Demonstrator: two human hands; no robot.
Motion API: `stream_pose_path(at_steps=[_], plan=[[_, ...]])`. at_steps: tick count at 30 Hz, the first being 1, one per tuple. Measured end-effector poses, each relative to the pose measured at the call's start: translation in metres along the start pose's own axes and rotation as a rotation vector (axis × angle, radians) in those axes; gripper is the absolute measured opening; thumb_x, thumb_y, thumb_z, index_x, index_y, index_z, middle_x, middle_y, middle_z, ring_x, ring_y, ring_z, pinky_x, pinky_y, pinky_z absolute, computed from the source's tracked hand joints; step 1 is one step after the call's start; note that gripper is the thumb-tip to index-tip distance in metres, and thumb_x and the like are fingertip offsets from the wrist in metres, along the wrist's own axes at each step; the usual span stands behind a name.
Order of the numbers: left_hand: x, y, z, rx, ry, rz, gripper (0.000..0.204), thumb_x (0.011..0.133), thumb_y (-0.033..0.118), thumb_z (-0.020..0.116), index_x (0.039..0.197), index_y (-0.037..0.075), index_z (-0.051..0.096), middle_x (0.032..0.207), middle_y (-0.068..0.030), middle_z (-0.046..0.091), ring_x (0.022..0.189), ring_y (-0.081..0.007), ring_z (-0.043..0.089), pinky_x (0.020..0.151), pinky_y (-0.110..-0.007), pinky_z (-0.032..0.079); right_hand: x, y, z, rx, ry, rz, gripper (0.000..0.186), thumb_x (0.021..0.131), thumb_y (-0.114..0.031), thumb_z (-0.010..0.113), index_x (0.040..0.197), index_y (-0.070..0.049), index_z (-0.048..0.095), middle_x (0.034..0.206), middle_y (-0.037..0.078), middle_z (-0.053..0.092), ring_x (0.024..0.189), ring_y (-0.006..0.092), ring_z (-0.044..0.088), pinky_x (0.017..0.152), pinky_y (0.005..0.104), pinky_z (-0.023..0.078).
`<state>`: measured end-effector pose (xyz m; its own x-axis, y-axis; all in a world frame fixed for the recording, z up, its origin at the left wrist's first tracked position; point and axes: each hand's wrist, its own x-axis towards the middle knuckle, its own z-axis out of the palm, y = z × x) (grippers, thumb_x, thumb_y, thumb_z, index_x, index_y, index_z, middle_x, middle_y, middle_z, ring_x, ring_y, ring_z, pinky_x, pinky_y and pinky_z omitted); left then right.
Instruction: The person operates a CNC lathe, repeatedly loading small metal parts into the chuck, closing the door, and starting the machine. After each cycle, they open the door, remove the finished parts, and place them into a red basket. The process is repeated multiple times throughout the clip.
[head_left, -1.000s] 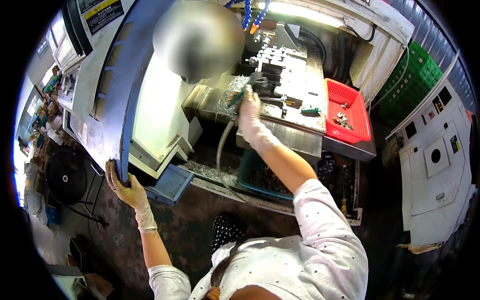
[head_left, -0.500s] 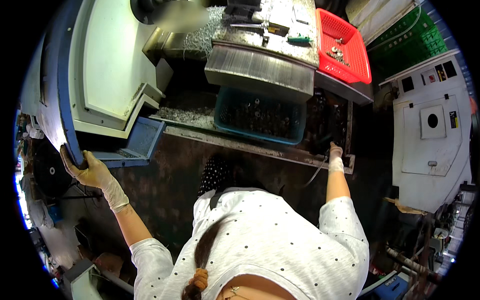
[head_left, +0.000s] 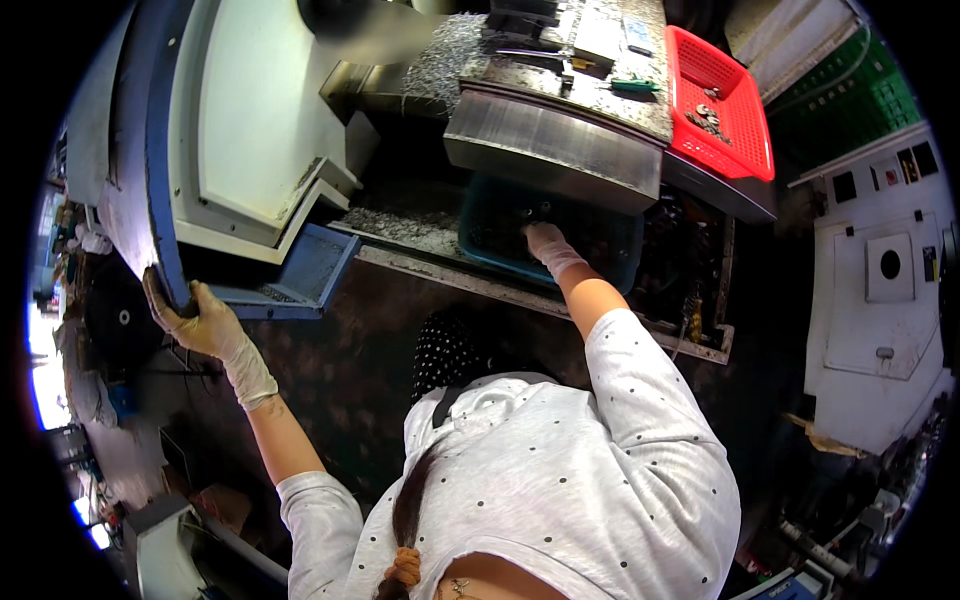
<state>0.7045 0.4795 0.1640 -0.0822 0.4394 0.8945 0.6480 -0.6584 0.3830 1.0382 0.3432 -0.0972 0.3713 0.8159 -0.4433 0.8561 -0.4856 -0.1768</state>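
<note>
Gripping door edge, reaching into bin

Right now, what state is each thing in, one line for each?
Left hand: gloved, gripping the edge of the blue machine door.
Right hand: gloved, reaching down into the teal bin.
Teal bin: under the metal bench, holding dark small parts.
Red basket: on the bench, open, a few metal parts inside.
Green-handled screwdriver: lying flat on the bench.
</note>
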Motion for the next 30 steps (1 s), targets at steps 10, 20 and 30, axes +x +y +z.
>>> stream_pose_path(at_steps=[10,20,30], plan=[[-0.003,0.0,-0.002,-0.002,0.025,-0.02,0.045,0.06,-0.009,0.042,0.104,0.0,0.039,0.105,-0.0114,0.04,0.098,-0.023,0.039,0.083,-0.031,0.031,-0.039,0.031,0.001,1.583,0.088,0.315,0.019,0.063,-0.015,0.056,0.079,-0.005,0.054,0.067,0.003,0.053,0.06,0.0115,0.048,0.053,0.0223,0.038],[-0.004,-0.003,0.005,-0.028,0.066,-0.038,0.045,0.06,-0.01,0.04,0.104,-0.001,0.039,0.105,-0.0126,0.041,0.098,-0.0231,0.039,0.083,-0.031,0.032,-0.028,0.011,0.008,0.279,-0.022,-0.087,0.029,0.062,-0.017,0.056,0.09,-0.008,0.052,0.092,0.014,0.05,0.084,0.0266,0.049,0.071,0.0316,0.039],[-0.004,-0.011,0.002,0.021,0.051,-0.041,0.045,0.06,-0.009,0.042,0.105,-0.001,0.038,0.105,-0.013,0.04,0.095,-0.0225,0.041,0.08,-0.03,0.034,-0.036,0.032,-0.006,0.32,-0.078,-0.042,0.03,0.063,-0.02,0.054,0.091,-0.01,0.05,0.089,0.013,0.052,0.086,0.0267,0.047,0.073,0.0323,0.037]])
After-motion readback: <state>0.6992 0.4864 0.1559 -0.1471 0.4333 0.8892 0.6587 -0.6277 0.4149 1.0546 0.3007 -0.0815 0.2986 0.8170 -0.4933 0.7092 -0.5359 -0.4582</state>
